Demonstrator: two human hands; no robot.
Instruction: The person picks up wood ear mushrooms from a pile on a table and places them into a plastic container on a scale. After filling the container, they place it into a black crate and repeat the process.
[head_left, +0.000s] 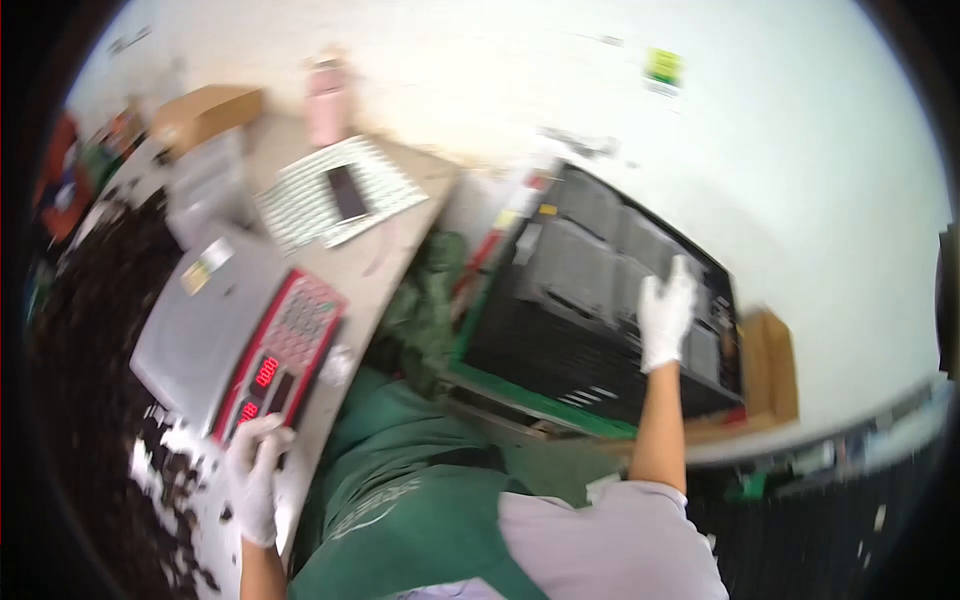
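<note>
My left hand (256, 478), in a white glove, is at the lower corner of a weighing scale (213, 315) with a red keypad panel and lit red digits. Its fingers are bent together, and what they hold, if anything, is blurred. My right hand (667, 312), gloved as well, reaches over a black crate (530, 355) on my right. Its fingers are apart, with the tips over grey, clear-looking plastic packs (572, 268) that lie in rows in the crate. No pack is visibly lifted.
Many small dark pieces (95, 330) lie heaped on the table's left side. Behind the scale are stacked clear trays (208, 185), a cardboard box (207, 115), a pale egg-tray-like sheet (385, 185) bearing a phone (346, 193), and a pink bottle (327, 103). A cardboard carton (770, 365) stands beyond the crate.
</note>
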